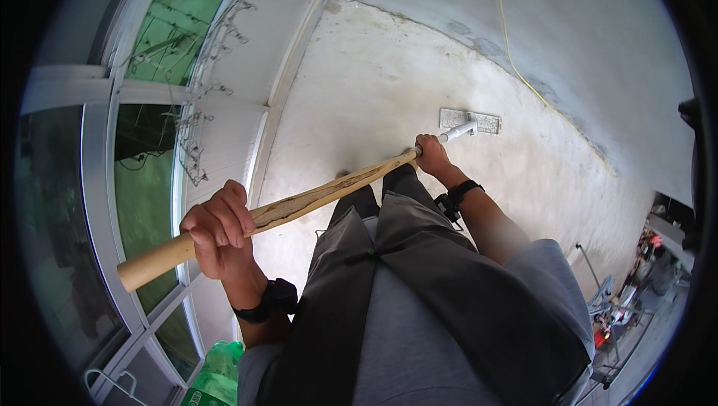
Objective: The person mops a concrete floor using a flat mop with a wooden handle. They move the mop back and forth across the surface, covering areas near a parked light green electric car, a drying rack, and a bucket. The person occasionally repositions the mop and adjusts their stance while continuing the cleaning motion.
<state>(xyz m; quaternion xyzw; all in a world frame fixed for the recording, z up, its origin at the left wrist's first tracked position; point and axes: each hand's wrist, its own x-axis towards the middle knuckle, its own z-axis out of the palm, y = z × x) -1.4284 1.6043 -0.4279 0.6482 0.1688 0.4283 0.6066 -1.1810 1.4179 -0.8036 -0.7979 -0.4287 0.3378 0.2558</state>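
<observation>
My left hand (220,226) grips the upper part of a thick wooden pole (331,190), whose bark-worn face is turned up. Lower down, my right hand (433,156) is closed around the handle near the spot where the wood gives way to a white shaft (457,131). That shaft ends at a flat rectangular mop-like head (485,122), which lies on the pale concrete floor (364,80). The handle slants across in front of my legs. Black straps circle both wrists.
A metal-framed glass door (146,209) stands at left, with wire clothes-hanger racks (196,120) beside it. A green plastic bottle (216,372) is at lower left. A yellow cord (519,72) hangs along the right wall (589,41). Assorted clutter (622,299) lies at lower right.
</observation>
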